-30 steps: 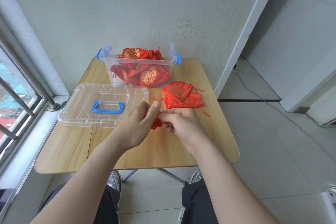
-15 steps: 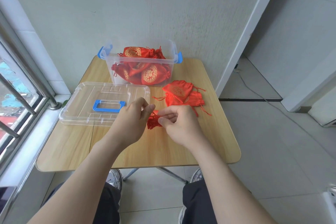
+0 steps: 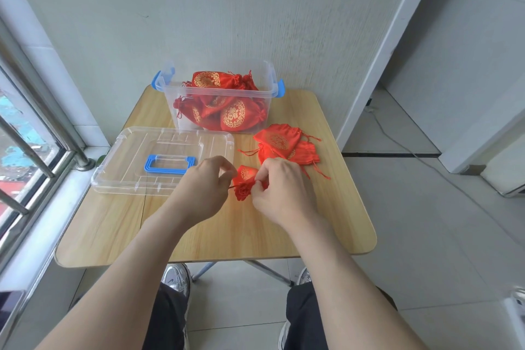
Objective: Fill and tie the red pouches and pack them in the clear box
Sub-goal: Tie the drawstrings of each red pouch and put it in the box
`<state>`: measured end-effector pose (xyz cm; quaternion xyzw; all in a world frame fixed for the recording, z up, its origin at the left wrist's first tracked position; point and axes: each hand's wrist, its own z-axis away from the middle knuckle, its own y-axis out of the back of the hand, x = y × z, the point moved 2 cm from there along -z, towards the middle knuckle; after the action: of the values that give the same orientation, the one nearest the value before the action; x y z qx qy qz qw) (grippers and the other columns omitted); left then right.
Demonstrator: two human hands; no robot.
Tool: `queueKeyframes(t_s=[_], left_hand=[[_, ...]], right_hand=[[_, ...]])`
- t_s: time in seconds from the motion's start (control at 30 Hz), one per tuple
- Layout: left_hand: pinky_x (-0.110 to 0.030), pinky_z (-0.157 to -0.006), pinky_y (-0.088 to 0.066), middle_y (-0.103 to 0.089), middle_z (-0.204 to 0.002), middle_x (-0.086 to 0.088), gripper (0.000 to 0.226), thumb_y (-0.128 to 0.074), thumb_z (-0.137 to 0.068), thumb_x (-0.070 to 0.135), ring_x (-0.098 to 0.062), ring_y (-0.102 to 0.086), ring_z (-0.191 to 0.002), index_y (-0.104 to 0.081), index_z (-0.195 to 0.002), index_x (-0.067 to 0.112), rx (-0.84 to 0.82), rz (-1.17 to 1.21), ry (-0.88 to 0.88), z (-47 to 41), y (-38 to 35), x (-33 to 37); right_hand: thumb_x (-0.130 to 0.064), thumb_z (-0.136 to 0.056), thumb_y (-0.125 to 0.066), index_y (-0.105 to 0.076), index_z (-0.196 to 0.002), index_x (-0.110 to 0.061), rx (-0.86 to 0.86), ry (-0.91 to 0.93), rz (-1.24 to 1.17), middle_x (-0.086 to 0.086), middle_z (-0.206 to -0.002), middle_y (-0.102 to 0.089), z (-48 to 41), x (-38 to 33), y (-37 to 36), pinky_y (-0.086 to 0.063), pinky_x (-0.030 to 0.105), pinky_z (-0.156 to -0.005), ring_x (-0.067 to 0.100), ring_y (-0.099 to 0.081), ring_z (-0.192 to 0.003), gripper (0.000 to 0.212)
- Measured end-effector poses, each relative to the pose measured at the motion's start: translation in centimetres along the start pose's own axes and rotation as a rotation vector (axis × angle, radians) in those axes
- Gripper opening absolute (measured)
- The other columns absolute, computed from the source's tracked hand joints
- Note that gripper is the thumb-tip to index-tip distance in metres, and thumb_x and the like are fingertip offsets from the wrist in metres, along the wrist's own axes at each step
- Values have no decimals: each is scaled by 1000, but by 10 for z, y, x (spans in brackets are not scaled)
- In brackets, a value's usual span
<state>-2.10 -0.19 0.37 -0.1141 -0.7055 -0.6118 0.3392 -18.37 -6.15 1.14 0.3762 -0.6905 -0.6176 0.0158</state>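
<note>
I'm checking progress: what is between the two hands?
In the head view, one red pouch, its mouth gathered, sits between the left hand and right hand; both hold it.

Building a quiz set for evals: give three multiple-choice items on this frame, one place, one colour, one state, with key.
1. Where is the clear lid? A) on the clear box B) flat on the table C) on the floor
2. The lid's handle is: A) blue B) red C) white
3. The clear box is: A) shut B) open, pouches inside C) open, empty
Key: 1B, lid lies flat on the wood; 2A, blue loop at its middle; 3B, red pouches show above the open rim.
</note>
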Motion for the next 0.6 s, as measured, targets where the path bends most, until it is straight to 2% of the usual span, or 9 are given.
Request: queueKeyframes(t_s=[0.1,0.17,0.27,0.3,0.37,0.43,0.5,0.57,0.6], left_hand=[[-26,-53,-40,-65,-82,5,30,-41,-108,13,-14,-61,-66,-70,-109,20,73,15,42,1,6,-4],[-28,-55,-42,-69,-82,1,31,-43,-105,12,-15,-65,-70,-70,-112,25,91,131,54,0,11,-7],[-28,-78,-50,-67,-110,9,30,-59,-100,21,-11,-67,-99,-67,-124,37,-49,278,-4,-2,12,-5],[-30,-88,-50,-61,-120,12,29,-63,-98,25,-11,-63,-109,-67,-124,39,-89,295,-17,-3,11,-3],[-37,-101,-48,-58,-125,14,20,-67,-97,28,-11,-58,-119,-68,-115,36,-77,322,-16,-10,8,-3],[-46,-100,-53,-70,-112,10,8,-68,-98,24,-13,-66,-111,-68,-105,27,-1,396,-19,-18,11,-4],[-56,-91,-60,-78,-96,-1,4,-69,-100,17,-22,-76,-94,-68,-102,15,44,543,-38,-25,16,-3],[-57,-87,-63,-80,-96,-9,12,-73,-99,17,-29,-78,-91,-69,-106,9,71,682,-27,-34,21,-4],[-54,-87,-64,-80,-99,-9,16,-75,-98,18,-28,-79,-92,-70,-109,8,79,725,-13,-37,23,-4]], right_hand=[[-20,-96,-61,-60,-93,-22,-26,17,-193,-9,-90,-65,-4,2,-5,-41,29,-66,14,-59,-81,4],[-20,-98,-58,-58,-95,-22,-4,-35,-372,-8,-86,-65,-6,3,-5,-39,26,-63,11,-58,-73,4],[-20,-104,-56,-57,-101,-23,68,-80,-541,-8,-79,-66,-9,0,-7,-39,22,-63,7,-56,-66,4],[-21,-105,-56,-57,-103,-23,92,-94,-598,-8,-78,-66,-10,-2,-7,-40,24,-64,6,-56,-65,3],[-23,-107,-56,-57,-107,-24,127,-135,-721,-2,-79,-68,-12,-7,-5,-45,31,-67,6,-58,-67,1],[-28,-107,-57,-54,-112,-25,118,-168,-850,7,-81,-69,-15,-11,-1,-50,43,-72,9,-61,-71,7],[-35,-101,-66,-48,-122,-28,119,-133,-900,-1,-86,-74,-16,-14,-2,-55,43,-77,12,-68,-77,28],[-37,-95,-71,-42,-126,-34,180,-43,-784,1,-90,-75,-20,-18,-8,-58,48,-77,23,-71,-80,43],[-32,-95,-71,-41,-124,-34,219,0,-724,2,-87,-73,-23,-18,-11,-56,49,-74,26,-68,-76,42]])
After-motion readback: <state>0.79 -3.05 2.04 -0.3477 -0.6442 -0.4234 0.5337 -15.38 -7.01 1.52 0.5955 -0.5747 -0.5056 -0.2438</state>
